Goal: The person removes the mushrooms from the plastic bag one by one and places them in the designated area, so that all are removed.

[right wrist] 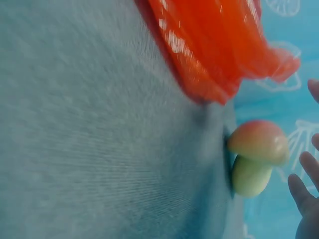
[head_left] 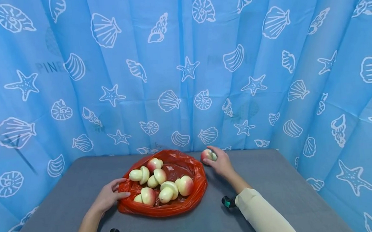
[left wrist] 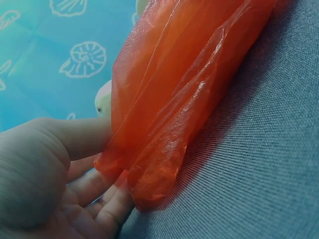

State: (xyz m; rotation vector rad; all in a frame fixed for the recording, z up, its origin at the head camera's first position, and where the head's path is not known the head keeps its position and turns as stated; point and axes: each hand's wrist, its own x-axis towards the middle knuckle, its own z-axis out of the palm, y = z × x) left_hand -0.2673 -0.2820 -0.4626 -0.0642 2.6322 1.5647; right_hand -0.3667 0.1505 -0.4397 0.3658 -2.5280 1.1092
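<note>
A red plastic bag [head_left: 164,211] lies wide open on the table, with several toy mushrooms [head_left: 166,192] inside, pale-stemmed and some with pinkish caps. At the bag's left side, my left hand [head_left: 107,197] holds its edge between thumb and fingers; the left wrist view shows the thumb tip [left wrist: 87,137] partly hidden by the plastic. One more mushroom [right wrist: 259,144], pink-capped, sits on the table to the right of the bag. My right hand [head_left: 220,162] is around this mushroom in the head view. In the right wrist view its fingers [right wrist: 299,191] are spread and appear apart from it.
A grey cloth covers the table [head_left: 268,181]. Behind and at both sides hangs a blue curtain [head_left: 184,77] with white shell and starfish prints. Black devices [head_left: 229,201] are strapped at both wrists.
</note>
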